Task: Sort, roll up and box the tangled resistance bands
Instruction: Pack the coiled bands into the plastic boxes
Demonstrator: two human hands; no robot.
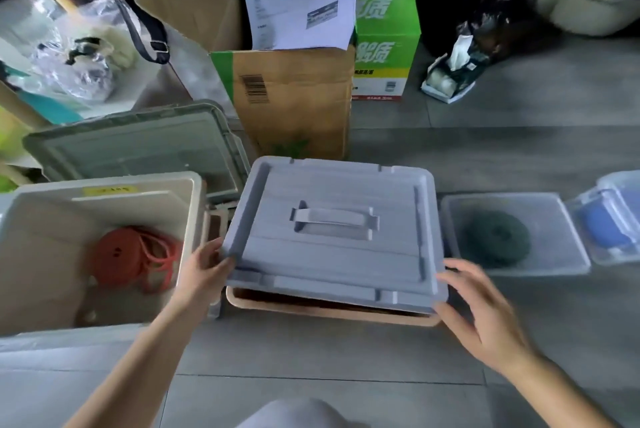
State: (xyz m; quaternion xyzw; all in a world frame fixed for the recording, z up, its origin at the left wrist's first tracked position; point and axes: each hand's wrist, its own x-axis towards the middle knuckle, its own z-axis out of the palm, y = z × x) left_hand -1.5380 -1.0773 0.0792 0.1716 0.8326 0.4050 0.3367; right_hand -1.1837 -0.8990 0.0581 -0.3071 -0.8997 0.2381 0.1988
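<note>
Found grey lid (334, 230) lying over tan box (332, 311) on the floor (346, 375), centre of view. Not seated flush: the tan front rim and a dark gap show under the lid's near edge.

Found left hand (204, 268) gripping the lid's left edge near the front corner, fingers curled round the rim. Found right hand (485, 309) spread wide with relaxed fingers, holding nothing, just beside the lid's right front corner. Blurred; cannot tell whether it touches the corner.

Located the bands as follows:
- Red rolled band (117, 254) inside white bin (194, 205) at left, with loose red loops (159, 257) against it.
- Dark green rolled band (497, 238) inside clear tray (568, 254), just right of the lid.
- Blue roll (604, 230) inside second clear container (588, 205), at the right frame edge.

Checked clearances:
- Left: narrow, with only the gripping hand between the bin wall and the lid edge.
- Right: narrow, with the clear tray's rim close to the lid's right edge.
- Rear: closed off by cardboard box (294, 105) near the lid's far edge, with green carton (388, 43) beside it and grey-green lid (131, 143) behind the white bin.
- Near side: open floor tiles between the two forearms.
</note>
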